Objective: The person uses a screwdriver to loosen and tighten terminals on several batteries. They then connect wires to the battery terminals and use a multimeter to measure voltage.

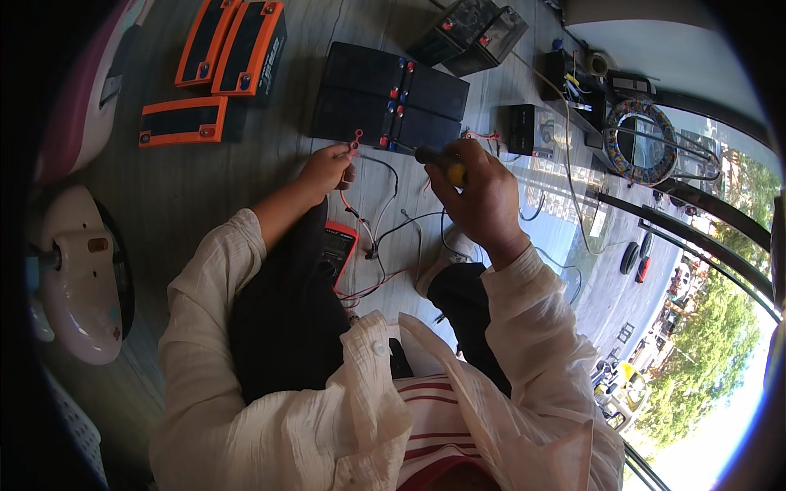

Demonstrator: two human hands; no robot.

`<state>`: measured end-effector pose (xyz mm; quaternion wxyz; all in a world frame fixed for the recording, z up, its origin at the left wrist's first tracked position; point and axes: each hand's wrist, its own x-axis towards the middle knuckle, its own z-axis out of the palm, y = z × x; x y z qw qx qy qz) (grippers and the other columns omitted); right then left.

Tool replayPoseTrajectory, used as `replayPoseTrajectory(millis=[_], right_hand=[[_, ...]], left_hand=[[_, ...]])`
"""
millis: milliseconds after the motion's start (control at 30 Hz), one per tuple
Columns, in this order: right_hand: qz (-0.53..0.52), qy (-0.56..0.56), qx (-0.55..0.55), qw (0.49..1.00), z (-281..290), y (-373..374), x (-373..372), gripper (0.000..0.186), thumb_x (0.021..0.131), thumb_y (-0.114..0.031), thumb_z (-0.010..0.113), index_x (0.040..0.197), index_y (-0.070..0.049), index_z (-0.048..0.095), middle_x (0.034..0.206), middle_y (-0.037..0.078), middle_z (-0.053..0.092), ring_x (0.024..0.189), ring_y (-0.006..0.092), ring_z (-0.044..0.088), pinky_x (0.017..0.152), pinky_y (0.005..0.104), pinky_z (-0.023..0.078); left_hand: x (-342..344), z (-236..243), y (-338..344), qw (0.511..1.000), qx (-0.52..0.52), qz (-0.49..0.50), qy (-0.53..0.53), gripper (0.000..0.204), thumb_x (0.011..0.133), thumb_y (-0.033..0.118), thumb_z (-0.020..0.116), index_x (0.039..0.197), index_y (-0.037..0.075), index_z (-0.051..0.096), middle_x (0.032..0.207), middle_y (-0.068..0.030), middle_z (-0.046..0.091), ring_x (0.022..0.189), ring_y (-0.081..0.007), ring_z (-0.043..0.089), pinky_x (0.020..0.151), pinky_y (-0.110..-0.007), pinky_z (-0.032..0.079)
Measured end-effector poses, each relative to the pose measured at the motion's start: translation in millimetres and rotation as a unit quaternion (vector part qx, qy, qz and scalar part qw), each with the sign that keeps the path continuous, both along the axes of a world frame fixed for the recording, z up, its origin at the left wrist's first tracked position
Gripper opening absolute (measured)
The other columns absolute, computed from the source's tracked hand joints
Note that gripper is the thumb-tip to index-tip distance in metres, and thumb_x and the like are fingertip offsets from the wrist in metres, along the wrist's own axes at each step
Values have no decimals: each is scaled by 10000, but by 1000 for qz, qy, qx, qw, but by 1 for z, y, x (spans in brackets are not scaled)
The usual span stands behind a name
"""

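Four-part wording aside, several black batteries (352, 86) stand packed together on the floor, with red and blue terminals (401, 108) along their middle. My left hand (329, 170) pinches a red wire lead with ring ends (357, 136) at the near edge of this block. In my right hand (483, 196) is a screwdriver (427, 155) with a black and yellow handle; its shaft points left toward the batteries' near edge, and I cannot tell whether the tip touches. Below my left hand lies a red multimeter (337, 250), partly behind my leg. Loose wires (377, 233) spread between my legs.
Orange-and-black batteries (201, 123) lie at the far left. More black batteries (467, 37) stand at the back, and a small black box (524, 129) sits to the right. A wheel-like coil (640, 141) is by the glass door. A white-and-pink scooter part (82, 270) stands left.
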<state>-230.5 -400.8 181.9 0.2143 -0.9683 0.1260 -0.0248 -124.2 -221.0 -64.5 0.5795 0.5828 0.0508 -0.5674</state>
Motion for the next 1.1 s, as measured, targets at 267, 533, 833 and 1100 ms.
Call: replayPoseTrajectory(millis=[267,533,833,1100], right_hand=[[-71,76,12,995,5,-17,23,387,885,-253,713,1093,-42,464,895,199,677,749,349,705,622,407,567],[45,7,-14,999,3,-24,32,318,889,-221,713,1070,-29,536,882,180,693,769,319,719,652,374,579],[-39,125,23,991,17,-14,39,349,849,-200,726,1112,-54,550,939,193,658,853,346,686,695,396,567],[-30,74,17,997,17,-10,38,340,853,-235,718,1066,-28,553,885,179,671,815,350,686,718,408,552]], left_hand=[[-1,3,-1,1000,17,-6,4,281,1009,233,504,1251,108,574,837,-23,637,720,-131,631,620,-306,541],[-2,14,-5,1000,18,-21,5,249,1029,278,493,1218,153,595,846,11,629,746,-111,615,644,-289,520],[-2,12,-5,999,-6,-31,24,242,1026,243,486,1155,94,625,857,-2,623,770,-116,628,665,-289,529],[-2,5,-4,1000,4,-24,18,240,1018,268,504,1144,107,631,883,1,633,773,-118,626,662,-292,524]])
